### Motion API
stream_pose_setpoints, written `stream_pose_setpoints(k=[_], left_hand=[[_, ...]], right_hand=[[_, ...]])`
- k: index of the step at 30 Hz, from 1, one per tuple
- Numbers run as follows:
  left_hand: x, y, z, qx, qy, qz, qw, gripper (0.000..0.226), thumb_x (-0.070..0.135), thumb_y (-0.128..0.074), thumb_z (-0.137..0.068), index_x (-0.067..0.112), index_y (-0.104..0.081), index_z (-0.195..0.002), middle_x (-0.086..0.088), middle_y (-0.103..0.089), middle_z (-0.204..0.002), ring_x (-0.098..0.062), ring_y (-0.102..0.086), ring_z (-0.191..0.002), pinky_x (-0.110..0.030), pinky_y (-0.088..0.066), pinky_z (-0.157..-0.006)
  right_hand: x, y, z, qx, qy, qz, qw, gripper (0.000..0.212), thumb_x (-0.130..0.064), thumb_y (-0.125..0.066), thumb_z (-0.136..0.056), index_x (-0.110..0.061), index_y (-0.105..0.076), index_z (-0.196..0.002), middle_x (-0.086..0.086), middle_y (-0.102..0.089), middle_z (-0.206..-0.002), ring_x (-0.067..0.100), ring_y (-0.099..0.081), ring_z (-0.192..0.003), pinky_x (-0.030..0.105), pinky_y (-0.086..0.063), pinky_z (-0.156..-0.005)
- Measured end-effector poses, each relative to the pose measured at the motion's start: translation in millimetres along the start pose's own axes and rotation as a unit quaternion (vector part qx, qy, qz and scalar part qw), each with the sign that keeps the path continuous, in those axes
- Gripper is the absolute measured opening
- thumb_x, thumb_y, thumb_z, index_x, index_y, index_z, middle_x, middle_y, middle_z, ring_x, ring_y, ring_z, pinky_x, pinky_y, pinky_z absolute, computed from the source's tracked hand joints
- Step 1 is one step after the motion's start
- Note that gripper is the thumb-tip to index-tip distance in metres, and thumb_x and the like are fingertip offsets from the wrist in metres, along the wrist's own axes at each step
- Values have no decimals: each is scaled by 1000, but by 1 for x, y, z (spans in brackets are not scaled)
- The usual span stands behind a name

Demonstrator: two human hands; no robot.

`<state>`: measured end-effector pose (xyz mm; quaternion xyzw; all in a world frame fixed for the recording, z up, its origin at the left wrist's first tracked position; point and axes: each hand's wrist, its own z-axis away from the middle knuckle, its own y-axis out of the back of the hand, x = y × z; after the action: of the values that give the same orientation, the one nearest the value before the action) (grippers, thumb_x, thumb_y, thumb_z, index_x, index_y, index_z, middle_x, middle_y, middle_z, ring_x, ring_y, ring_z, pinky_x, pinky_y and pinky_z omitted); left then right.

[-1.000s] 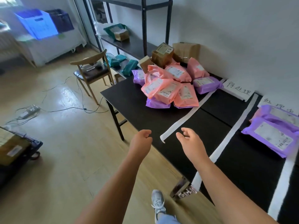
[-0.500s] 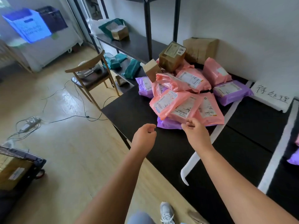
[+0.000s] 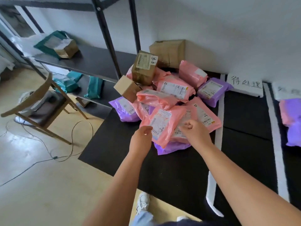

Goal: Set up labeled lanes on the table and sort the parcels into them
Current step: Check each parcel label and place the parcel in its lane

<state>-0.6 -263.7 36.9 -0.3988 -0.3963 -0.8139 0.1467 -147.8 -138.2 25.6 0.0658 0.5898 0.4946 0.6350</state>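
Observation:
A heap of pink and purple mailer parcels (image 3: 174,88) with brown boxes (image 3: 144,67) lies at the left end of the black table (image 3: 162,170). My left hand (image 3: 141,137) curls on the left edge of the front pink parcel (image 3: 162,123). My right hand (image 3: 196,133) pinches the pink parcel (image 3: 184,118) lying just under it to the right. White tape strips (image 3: 219,128) mark lanes. A handwritten paper label (image 3: 246,84) stands against the wall at the head of the middle lane. Sorted purple and pink parcels (image 3: 293,132) lie in the lane at the right edge.
A second paper label (image 3: 286,92) stands by the wall, blurred. A black metal shelf (image 3: 84,61) with teal parcels and a box stands left of the table. On the floor to the left are a wooden chair (image 3: 37,103) and loose cables (image 3: 48,144).
The view has swung left and closer to the heap. Both hands reached forward from above the table's front edge onto the front pink parcels.

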Motion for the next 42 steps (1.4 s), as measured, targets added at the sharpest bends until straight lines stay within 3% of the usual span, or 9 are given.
stream_pose_setpoints(k=[4,8,13,20,28,30,34,38,42], left_hand=[[0,24,-37,-44,-30,-69,996,35,22,-42,-103,23,-58,-133,6,-60,-133,-15,-57,-115,-23,-38,-83],[1,39,-58,-88,-53,-95,990,35,19,-41,-101,24,-59,-131,7,-61,-132,-13,-56,-110,-23,-37,-82],[0,47,-69,-114,-76,-106,985,36,17,-42,-100,23,-60,-130,7,-61,-131,-14,-57,-113,-23,-38,-82],[14,44,-56,-113,-102,-99,983,33,15,-43,-99,24,-64,-123,6,-64,-127,-12,-58,-103,-23,-40,-79],[58,26,-27,-91,-151,-102,979,34,13,-42,-101,25,-63,-124,4,-63,-129,-6,-53,-93,-20,-42,-65],[67,20,-19,-87,-160,-109,977,33,12,-43,-100,24,-63,-124,4,-63,-127,-7,-52,-92,-21,-43,-65],[79,13,-1,-64,-220,-104,968,34,12,-49,-97,25,-62,-125,5,-61,-131,-12,-58,-109,-22,-41,-83],[96,14,10,28,-361,-131,923,39,14,-65,-90,26,-62,-127,7,-57,-135,-14,-49,-125,-22,-36,-93],[111,9,4,61,-511,-174,840,42,14,-85,-71,15,-73,-111,-2,-69,-112,-28,-59,-109,-42,-49,-91]], right_hand=[[-22,-32,-8,21,-82,70,994,36,-50,-62,-92,-16,-63,-101,-2,-66,-91,20,-59,-86,33,-42,-70],[-34,-63,-15,61,-154,111,980,51,-65,-59,-86,-16,-64,-99,0,-67,-86,21,-61,-80,33,-41,-66],[-49,-75,-8,105,-184,120,970,27,-41,-49,-100,-16,-54,-94,-4,-49,-77,17,-50,-81,32,-46,-74],[-44,-48,0,146,-122,24,982,13,-23,-54,-95,-22,-55,-82,-5,-57,-80,13,-54,-72,30,-45,-63],[-32,25,25,168,-13,48,984,13,-36,-59,-96,-26,-62,-87,-12,-63,-81,3,-59,-69,22,-46,-58],[-28,43,26,186,0,63,981,8,-31,-60,-96,-27,-65,-92,-14,-65,-85,5,-62,-72,33,-55,-71],[-28,73,32,181,33,71,980,12,-23,-59,-97,-31,-68,-97,-24,-57,-83,7,-62,-82,46,-50,-93],[-35,92,37,169,95,94,976,16,-24,-61,-96,-36,-72,-97,-31,-49,-80,1,-54,-86,42,-46,-95],[-54,103,39,180,149,86,969,14,-23,-66,-92,-35,-74,-91,-22,-57,-90,3,-55,-87,29,-47,-86]])
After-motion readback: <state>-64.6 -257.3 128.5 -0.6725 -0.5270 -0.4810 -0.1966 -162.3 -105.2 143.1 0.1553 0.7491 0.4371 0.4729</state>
